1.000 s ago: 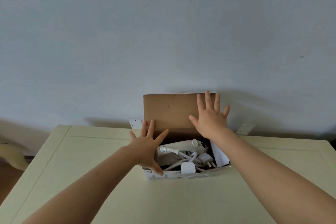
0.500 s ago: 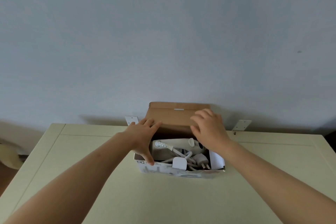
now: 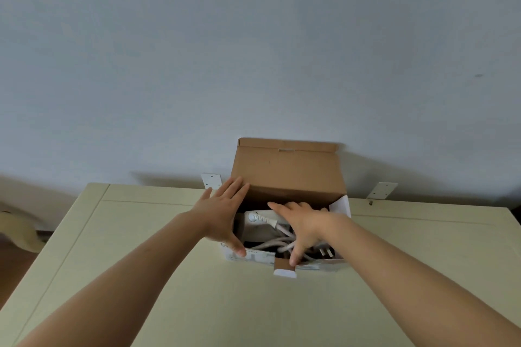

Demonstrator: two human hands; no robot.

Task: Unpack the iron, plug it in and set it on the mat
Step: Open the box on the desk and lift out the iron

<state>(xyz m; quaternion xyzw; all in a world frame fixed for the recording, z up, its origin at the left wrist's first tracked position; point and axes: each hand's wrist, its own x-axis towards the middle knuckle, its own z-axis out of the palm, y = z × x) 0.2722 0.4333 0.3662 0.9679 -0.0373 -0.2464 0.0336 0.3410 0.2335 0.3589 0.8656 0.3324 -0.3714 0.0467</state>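
Observation:
A cardboard box [image 3: 287,175] stands open on the pale table [image 3: 141,248], its brown lid flap upright against the wall. Inside lies a white iron [image 3: 260,221] with its white cord [image 3: 267,245] coiled beside it and a plug [image 3: 327,251] at the right. My left hand [image 3: 225,214] lies flat against the box's left side, fingers spread, thumb on the front edge. My right hand [image 3: 303,229] reaches down into the box over the iron and cord, fingers apart, thumb on the front wall; it hides most of the iron. No mat is in view.
The table stands against a plain grey wall. Two white metal brackets [image 3: 212,181] [image 3: 382,191] stick up behind the table's far edge on either side of the box. A pale rounded object [image 3: 17,234] sits off the table's left edge.
The lid flap has swung back upright. My right hand left the flap and dropped into the box over the iron. My left hand shifted along the box's left side.

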